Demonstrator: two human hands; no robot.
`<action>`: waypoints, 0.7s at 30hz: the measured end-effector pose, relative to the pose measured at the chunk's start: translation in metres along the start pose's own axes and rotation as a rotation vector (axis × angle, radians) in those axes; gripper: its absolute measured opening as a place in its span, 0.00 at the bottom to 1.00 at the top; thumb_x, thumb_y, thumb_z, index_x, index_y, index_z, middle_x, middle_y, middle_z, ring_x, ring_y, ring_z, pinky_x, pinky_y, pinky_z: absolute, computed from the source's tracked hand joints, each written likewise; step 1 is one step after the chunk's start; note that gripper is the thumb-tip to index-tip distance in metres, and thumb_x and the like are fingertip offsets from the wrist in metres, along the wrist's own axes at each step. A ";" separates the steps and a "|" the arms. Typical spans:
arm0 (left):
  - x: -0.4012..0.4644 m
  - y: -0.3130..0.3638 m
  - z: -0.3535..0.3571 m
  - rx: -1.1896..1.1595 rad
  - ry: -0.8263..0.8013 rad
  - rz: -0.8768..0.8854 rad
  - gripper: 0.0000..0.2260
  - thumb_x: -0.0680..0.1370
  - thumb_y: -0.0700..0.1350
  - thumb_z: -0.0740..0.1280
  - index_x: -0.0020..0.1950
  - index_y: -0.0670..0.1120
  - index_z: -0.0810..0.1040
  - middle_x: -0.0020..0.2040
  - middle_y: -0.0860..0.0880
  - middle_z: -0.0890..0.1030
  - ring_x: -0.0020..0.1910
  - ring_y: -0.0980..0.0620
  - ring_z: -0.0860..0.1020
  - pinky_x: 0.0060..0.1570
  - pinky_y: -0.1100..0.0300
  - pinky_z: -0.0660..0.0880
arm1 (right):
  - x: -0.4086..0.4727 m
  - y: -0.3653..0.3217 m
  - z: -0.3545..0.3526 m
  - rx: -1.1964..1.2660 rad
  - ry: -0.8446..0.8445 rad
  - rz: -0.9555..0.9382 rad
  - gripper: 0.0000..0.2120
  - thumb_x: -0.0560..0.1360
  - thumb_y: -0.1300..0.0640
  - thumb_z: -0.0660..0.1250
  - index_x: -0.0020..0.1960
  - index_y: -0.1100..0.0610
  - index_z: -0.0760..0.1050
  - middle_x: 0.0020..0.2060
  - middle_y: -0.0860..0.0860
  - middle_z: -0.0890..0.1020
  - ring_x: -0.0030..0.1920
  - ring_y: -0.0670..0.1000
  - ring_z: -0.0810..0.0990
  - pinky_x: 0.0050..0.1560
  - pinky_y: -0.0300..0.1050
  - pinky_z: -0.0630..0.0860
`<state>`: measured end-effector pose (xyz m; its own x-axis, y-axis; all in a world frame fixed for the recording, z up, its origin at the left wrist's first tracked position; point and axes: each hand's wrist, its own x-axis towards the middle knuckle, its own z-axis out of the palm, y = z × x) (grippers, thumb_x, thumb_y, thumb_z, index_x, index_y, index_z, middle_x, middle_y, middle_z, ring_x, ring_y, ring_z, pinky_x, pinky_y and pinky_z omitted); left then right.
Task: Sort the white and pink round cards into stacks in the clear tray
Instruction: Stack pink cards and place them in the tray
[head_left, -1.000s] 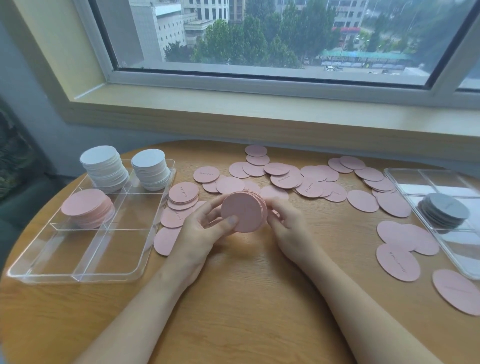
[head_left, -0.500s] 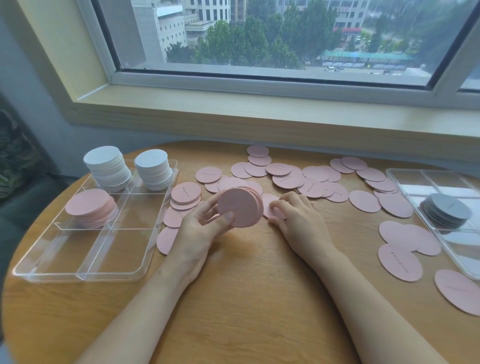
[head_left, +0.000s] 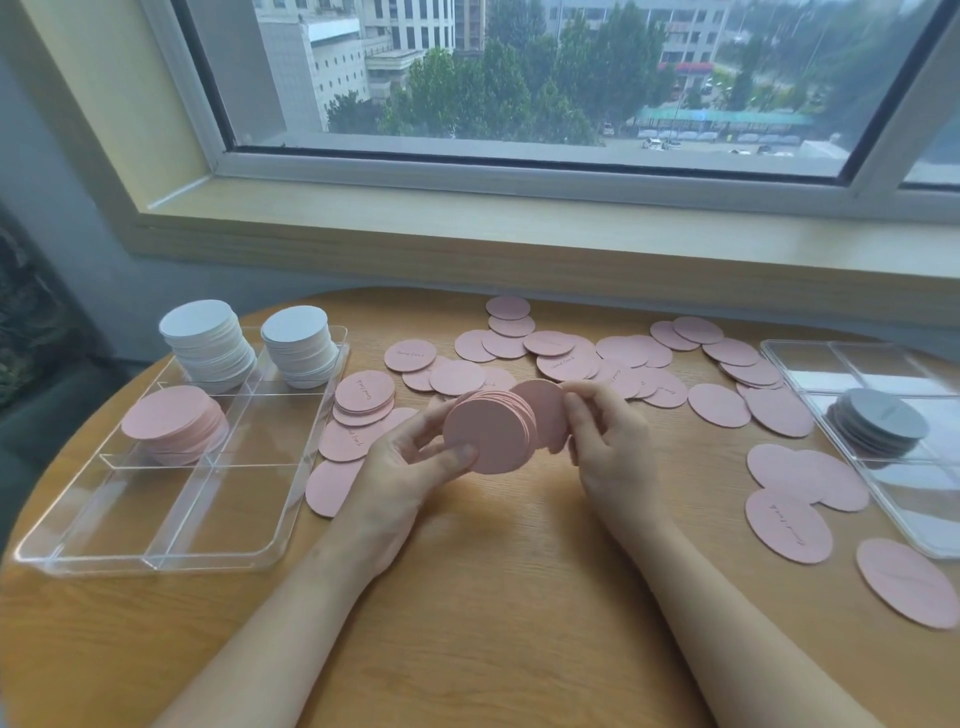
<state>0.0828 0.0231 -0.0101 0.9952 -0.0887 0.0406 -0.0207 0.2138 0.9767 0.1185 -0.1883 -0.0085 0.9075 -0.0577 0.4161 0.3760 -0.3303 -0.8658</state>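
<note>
Two bare hands meet over the middle of my round wooden table (head_left: 467, 623). My left hand (head_left: 400, 467) grips a thick stack of pink round paper cards (head_left: 488, 436) held on edge above the tabletop, thumb pressed on the near face and fingers curled round the far side. My right hand (head_left: 608, 441) pinches a single pink round card (head_left: 543, 410) by its right rim, with that card lying against the back of the held stack and sticking out to its right.

At my left sits the clear plastic tray with divided compartments (head_left: 78, 551). Its two far compartments each carry a tall stack of white round cards: the far-left white stack (head_left: 205, 338) and the far-right white stack (head_left: 298, 345). The middle-left compartment holds a lower stack of pink cards (head_left: 174, 421). I see bare tray floor in the compartments nearest me.

Just beside the tray's right wall lies a small pile of pink cards with handwriting (head_left: 363, 397), with a few more flat ones in front of it. Loose pink cards scattered flat (head_left: 623, 358) run across the far half of the table, many overlapping, and others lie toward my right, near the table edge.

At the right edge is a second clear tray (head_left: 810, 358), holding a short stack of grey round cards (head_left: 880, 423).

Beyond the table is a pale windowsill (head_left: 519, 234).
</note>
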 end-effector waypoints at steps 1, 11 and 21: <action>0.000 -0.001 0.000 0.007 0.014 -0.002 0.22 0.72 0.41 0.76 0.66 0.45 0.81 0.63 0.46 0.84 0.63 0.47 0.81 0.70 0.41 0.72 | -0.001 -0.002 0.001 0.059 -0.045 0.013 0.07 0.82 0.63 0.63 0.53 0.55 0.79 0.30 0.51 0.80 0.29 0.47 0.75 0.36 0.41 0.73; 0.002 -0.005 -0.001 -0.008 0.027 -0.027 0.25 0.71 0.43 0.77 0.68 0.47 0.80 0.63 0.44 0.84 0.66 0.43 0.79 0.70 0.45 0.72 | -0.003 -0.005 0.006 0.235 -0.251 0.034 0.10 0.81 0.66 0.63 0.56 0.58 0.81 0.40 0.58 0.84 0.35 0.43 0.77 0.34 0.44 0.71; 0.004 -0.004 -0.003 -0.072 0.116 -0.020 0.24 0.73 0.41 0.78 0.68 0.46 0.78 0.62 0.43 0.84 0.63 0.45 0.81 0.60 0.54 0.79 | 0.011 0.024 0.006 -0.514 -0.374 -0.172 0.19 0.81 0.51 0.61 0.70 0.52 0.74 0.68 0.45 0.75 0.69 0.48 0.70 0.70 0.53 0.67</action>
<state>0.0871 0.0252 -0.0142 0.9998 0.0182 -0.0070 0.0016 0.2829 0.9591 0.1383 -0.1913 -0.0262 0.8812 0.3366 0.3320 0.4682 -0.7189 -0.5138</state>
